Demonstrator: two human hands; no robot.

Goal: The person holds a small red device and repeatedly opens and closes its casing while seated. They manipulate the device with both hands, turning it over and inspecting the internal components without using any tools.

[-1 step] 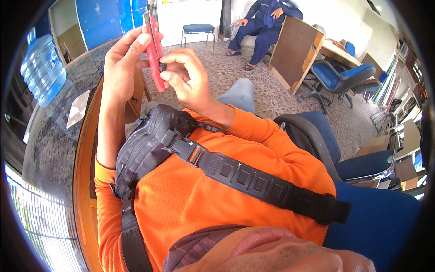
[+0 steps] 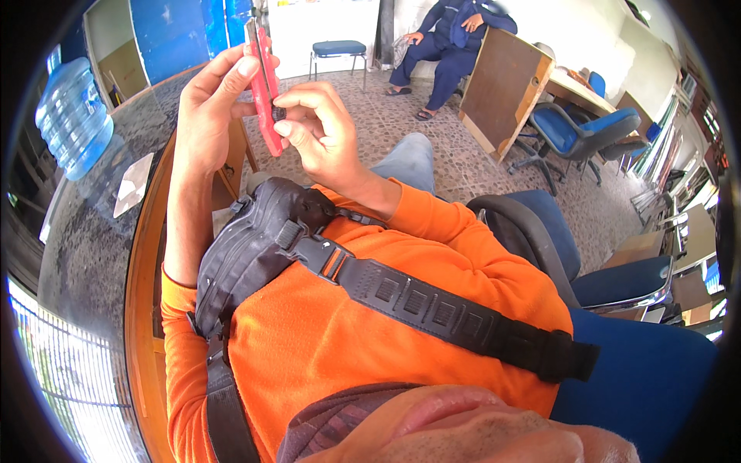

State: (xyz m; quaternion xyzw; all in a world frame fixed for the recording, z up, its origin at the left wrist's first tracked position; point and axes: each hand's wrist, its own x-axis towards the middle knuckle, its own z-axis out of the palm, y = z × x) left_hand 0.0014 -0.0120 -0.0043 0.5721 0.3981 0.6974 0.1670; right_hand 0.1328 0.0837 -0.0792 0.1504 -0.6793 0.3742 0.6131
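Observation:
My left hand (image 2: pixel 210 104) is raised in front of me and holds a narrow red tool (image 2: pixel 266 96) upright, thumb on its near edge. My right hand (image 2: pixel 323 135) meets it from the right, and its thumb and forefinger pinch a small dark part (image 2: pixel 279 114) on the tool's side. Both arms wear orange sleeves. A black sling bag (image 2: pixel 258 247) lies across my chest on a wide black strap (image 2: pixel 432 309). The tool's upper end runs out toward the top of the view.
A round dark-topped table with a wooden rim (image 2: pixel 143 255) curves along my left, with a white paper (image 2: pixel 133 185) on it. A blue water bottle (image 2: pixel 73 116) stands beyond. A person (image 2: pixel 451 42) sits at the back. A wooden board (image 2: pixel 502 89) and blue chairs (image 2: pixel 575 131) are on the right.

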